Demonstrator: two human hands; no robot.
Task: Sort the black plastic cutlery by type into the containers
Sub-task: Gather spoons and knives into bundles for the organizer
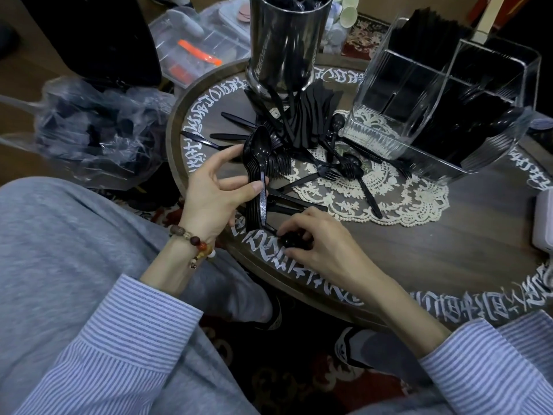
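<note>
Spoons gathered, one more being picked up.
Left hand (214, 187) holds the spoon stack (258, 163) upright; right hand (314, 244), at five o'clock of it, pinches a spoon (288, 241) on the worktop (434, 250).

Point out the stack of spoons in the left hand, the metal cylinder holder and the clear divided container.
stack of spoons (259, 151): head view, on the top spoon's bowl.
metal cylinder holder (284, 46): head view, on its shiny side wall.
clear divided container (374, 115): head view, on its ribbed front wall.

Glossy black plastic spoons (257, 172); dark matt wood desk (434, 250); shiny metal canister (284, 46) at twelve o'clock; clear ribbed plastic organizer (443, 109); cream lace doily (389, 193).
</note>
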